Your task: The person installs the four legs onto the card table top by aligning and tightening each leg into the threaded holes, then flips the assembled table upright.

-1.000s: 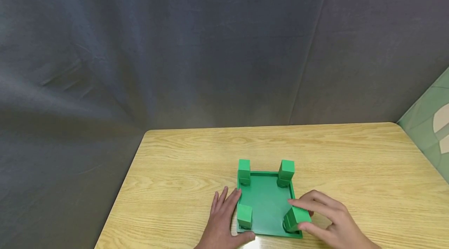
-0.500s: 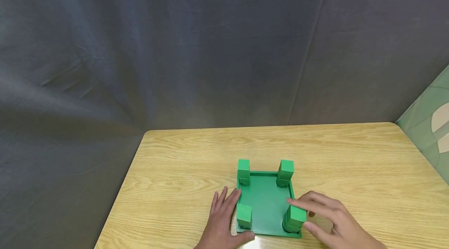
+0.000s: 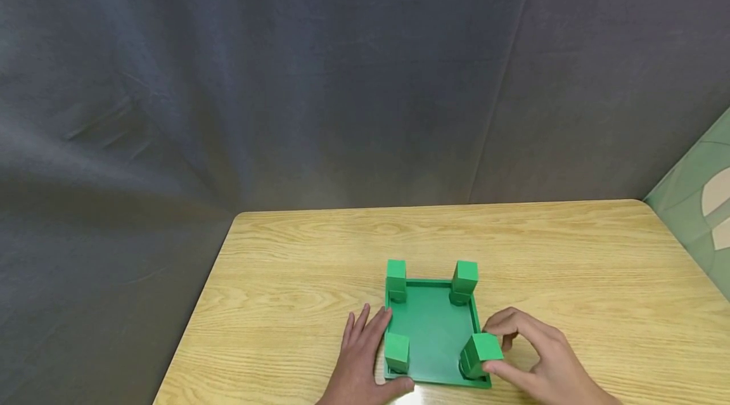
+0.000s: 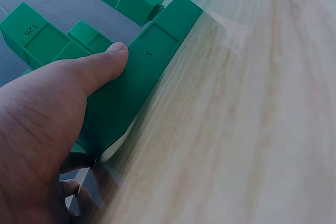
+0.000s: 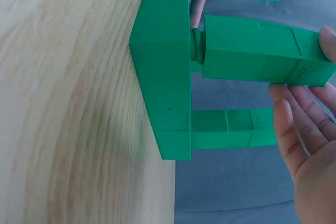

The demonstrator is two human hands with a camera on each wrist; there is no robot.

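A square green base (image 3: 432, 322) with a raised rim, like an upturned small table, lies on the wooden table. Square green legs stand at its far left (image 3: 396, 278), far right (image 3: 464, 280) and near left (image 3: 397, 351) corners. My left hand (image 3: 358, 357) holds the near left corner, thumb (image 4: 105, 69) on the front side and fingers along the left. My right hand (image 3: 538, 351) pinches the top of the near right leg (image 5: 257, 51) between thumb and fingers. That leg leans slightly; a round green stub (image 5: 197, 46) shows between it and the base.
The light wooden table (image 3: 296, 291) extends around the base on all sides. A dark grey curtain (image 3: 353, 75) hangs behind the table's far edge and at its left. A green patterned surface (image 3: 698, 202) is at the far right.
My right fingers straightened off the near right leg half a second ago, then curled round it again. The leg's top has swung right. The left hand and base stay put.
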